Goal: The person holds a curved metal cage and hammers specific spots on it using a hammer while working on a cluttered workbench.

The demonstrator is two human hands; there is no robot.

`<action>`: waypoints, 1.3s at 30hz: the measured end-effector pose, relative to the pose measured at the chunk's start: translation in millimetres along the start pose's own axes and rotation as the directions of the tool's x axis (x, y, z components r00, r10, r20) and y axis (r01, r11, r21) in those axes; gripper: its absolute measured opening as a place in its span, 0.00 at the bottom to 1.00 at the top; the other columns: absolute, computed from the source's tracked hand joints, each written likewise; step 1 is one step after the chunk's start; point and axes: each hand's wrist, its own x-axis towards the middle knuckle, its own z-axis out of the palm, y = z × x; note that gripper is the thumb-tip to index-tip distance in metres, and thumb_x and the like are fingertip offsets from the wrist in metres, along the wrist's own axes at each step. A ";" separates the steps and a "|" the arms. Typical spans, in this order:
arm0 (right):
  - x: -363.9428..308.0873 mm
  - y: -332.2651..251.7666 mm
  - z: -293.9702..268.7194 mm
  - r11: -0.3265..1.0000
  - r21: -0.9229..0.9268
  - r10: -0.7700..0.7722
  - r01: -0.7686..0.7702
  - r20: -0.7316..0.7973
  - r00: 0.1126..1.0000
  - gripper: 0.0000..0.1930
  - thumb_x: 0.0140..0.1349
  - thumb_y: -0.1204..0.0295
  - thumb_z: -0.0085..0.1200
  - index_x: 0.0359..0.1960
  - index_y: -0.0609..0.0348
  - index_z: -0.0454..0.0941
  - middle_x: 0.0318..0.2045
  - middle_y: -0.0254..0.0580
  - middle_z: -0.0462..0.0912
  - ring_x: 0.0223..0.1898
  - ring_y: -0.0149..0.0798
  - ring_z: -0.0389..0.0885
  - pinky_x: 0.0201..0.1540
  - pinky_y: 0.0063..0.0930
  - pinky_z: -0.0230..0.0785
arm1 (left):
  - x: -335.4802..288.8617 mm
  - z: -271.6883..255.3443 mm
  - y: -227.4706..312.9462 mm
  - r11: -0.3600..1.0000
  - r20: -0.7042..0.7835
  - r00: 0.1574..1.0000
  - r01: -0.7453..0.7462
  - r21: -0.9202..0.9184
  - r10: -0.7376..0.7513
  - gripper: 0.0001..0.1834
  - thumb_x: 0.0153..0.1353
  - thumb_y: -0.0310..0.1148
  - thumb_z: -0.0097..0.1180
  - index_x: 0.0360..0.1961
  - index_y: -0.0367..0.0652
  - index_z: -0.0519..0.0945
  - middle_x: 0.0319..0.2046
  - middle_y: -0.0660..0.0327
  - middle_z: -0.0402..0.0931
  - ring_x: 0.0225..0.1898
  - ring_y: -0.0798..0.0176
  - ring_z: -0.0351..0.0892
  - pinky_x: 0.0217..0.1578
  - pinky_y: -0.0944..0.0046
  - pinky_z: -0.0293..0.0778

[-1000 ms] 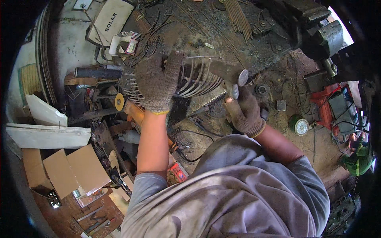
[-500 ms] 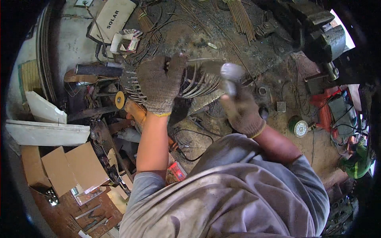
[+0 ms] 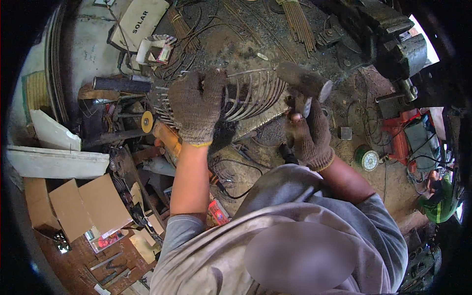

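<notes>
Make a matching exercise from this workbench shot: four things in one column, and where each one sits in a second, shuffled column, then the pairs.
Things:
1. hammer
2. wire grille
3. bench vise
4. green wire spool

Places:
A. on the bench surface, to the right of the gloved right hand
B. gripped in the right hand, head raised
C. pressed down under the left hand
D. at the far right end of the bench

Pairs: 1-B, 2-C, 3-D, 4-A

hammer (image 3: 305,81) handle hidden, wire guard (image 3: 250,96) partly covered
</notes>
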 end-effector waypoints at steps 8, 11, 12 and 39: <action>-5.5 14.8 -4.1 0.994 0.022 0.106 -0.108 0.077 0.991 0.25 0.69 0.59 0.50 0.61 0.62 0.65 0.43 0.40 0.78 0.40 0.34 0.75 0.44 0.31 0.69 | -4.3 -5.6 4.1 0.959 -0.024 0.968 -0.246 0.140 0.251 0.23 0.57 0.52 0.62 0.19 0.43 0.75 0.16 0.52 0.72 0.21 0.46 0.73 0.24 0.47 0.65; -9.7 -12.9 -12.8 0.994 -0.010 0.111 -0.111 0.105 0.988 0.28 0.67 0.55 0.50 0.60 0.66 0.67 0.43 0.59 0.79 0.42 0.56 0.80 0.46 0.41 0.71 | -11.4 -8.8 3.6 0.960 -0.063 0.961 -0.263 0.098 0.269 0.23 0.56 0.52 0.63 0.17 0.44 0.75 0.14 0.54 0.71 0.19 0.47 0.71 0.23 0.48 0.64; -11.9 -12.2 -12.9 0.995 -0.007 0.103 -0.103 0.098 0.990 0.28 0.67 0.55 0.50 0.60 0.66 0.67 0.43 0.59 0.79 0.42 0.56 0.80 0.46 0.41 0.71 | -14.5 -13.7 9.2 0.983 -0.102 0.978 -0.177 0.041 0.181 0.23 0.56 0.51 0.64 0.17 0.44 0.75 0.15 0.54 0.71 0.19 0.47 0.71 0.23 0.49 0.64; -29.9 -70.2 -57.9 0.956 0.253 -0.185 0.150 0.121 0.975 0.18 0.67 0.62 0.52 0.50 0.64 0.73 0.33 0.42 0.81 0.34 0.38 0.80 0.38 0.33 0.72 | -10.3 -78.7 39.8 1.000 -0.284 0.959 0.008 0.015 -0.004 0.21 0.60 0.49 0.60 0.26 0.40 0.82 0.20 0.49 0.75 0.22 0.44 0.73 0.26 0.52 0.68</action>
